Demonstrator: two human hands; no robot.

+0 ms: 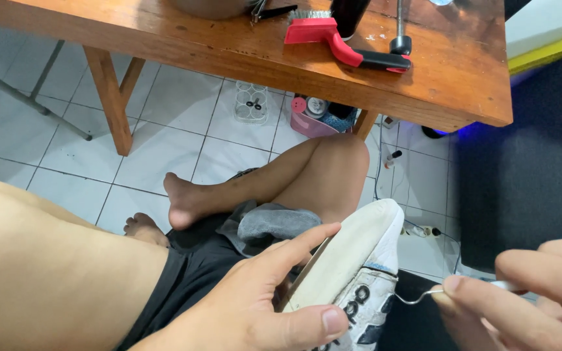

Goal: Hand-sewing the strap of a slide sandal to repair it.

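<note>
Home workspace — tiled floor (183, 123), wooden table (242, 49) with brush (333, 39).

Left hand (261, 305) splayed with thumb extended; right hand (528, 305) fingers pinched together.

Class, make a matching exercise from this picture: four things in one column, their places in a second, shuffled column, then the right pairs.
Things:
1. red brush
2. white shoe
3. hooked metal tool
4. pink tub

Places:
A. on the floor under the table
B. in the left hand
C. on the wooden table
D. in the right hand

Pairs: 1-C, 2-B, 3-D, 4-A
</note>
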